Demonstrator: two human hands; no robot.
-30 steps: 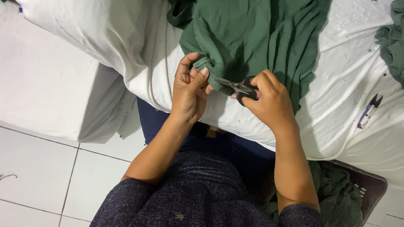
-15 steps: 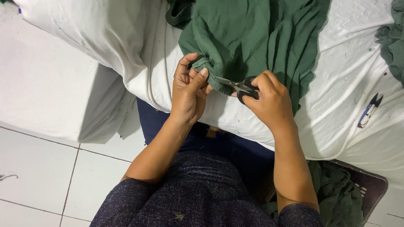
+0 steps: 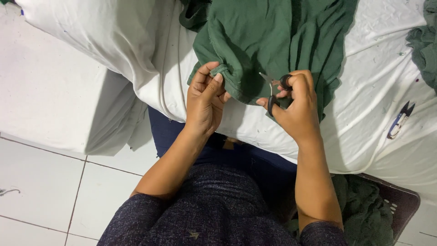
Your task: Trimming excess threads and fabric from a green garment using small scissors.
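A dark green garment (image 3: pixel 259 41) lies bunched on a white cloth-covered table (image 3: pixel 136 54). My left hand (image 3: pixel 205 98) pinches the garment's hemmed edge between thumb and fingers, just over the table's front edge. My right hand (image 3: pixel 296 105) holds small black-handled scissors (image 3: pixel 274 89), fingers through the loops, the blade tips open and pointing left toward the green fabric between my hands.
A small blue-and-black thread snipper (image 3: pixel 400 120) lies on the white cloth at the right. More green fabric (image 3: pixel 423 41) sits at the far right edge. A dark basket (image 3: pixel 400 205) with green cloth stands on the floor lower right. White floor tiles (image 3: pixel 41 182) lie to the left.
My right hand has lifted slightly off the fabric and the scissor blades now show open. The left hand keeps its pinch on the hem.
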